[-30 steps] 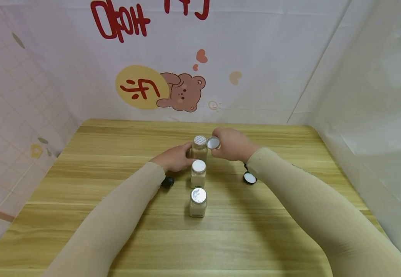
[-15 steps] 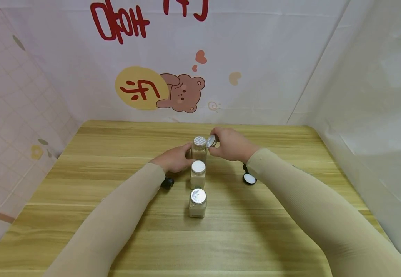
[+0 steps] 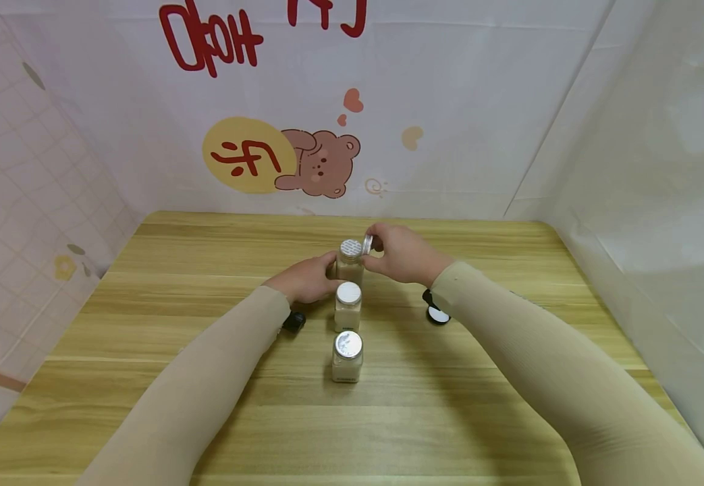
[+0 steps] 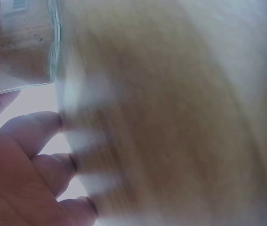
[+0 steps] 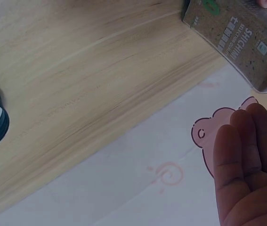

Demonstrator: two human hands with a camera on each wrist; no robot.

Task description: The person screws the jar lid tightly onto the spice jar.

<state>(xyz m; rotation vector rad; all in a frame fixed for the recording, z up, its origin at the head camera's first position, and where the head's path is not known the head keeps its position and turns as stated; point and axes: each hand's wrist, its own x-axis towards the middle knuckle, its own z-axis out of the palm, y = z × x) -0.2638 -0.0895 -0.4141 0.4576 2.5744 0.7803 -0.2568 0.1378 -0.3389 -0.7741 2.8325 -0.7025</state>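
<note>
At the back of a column of glass spice jars, my left hand (image 3: 309, 279) grips the rear jar (image 3: 349, 268) between thumb and fingers. A perforated white top shows on it; the right wrist view reads "SHICHIMI" on the jar's label (image 5: 239, 35). Brown contents fill the jar (image 4: 20, 52) in the left wrist view. My right hand (image 3: 409, 253) pinches a silver screw lid (image 3: 367, 244), tipped on edge close beside the rear jar's mouth. Nearer me stand a white-topped jar (image 3: 348, 314) and a silver-topped jar (image 3: 347, 364), both upright with pale contents.
A round black lid with a white inside (image 3: 439, 314) lies by my right forearm, beside another dark piece (image 3: 428, 298). Another black object (image 3: 293, 321) sits partly hidden by my left sleeve. A printed white cloth wall (image 3: 449, 175) borders the wooden table (image 3: 303, 439).
The silver lid has turned in my right hand from showing its inside to edge-on, and sits slightly nearer the rear jar's top. My left hand stays on that jar.
</note>
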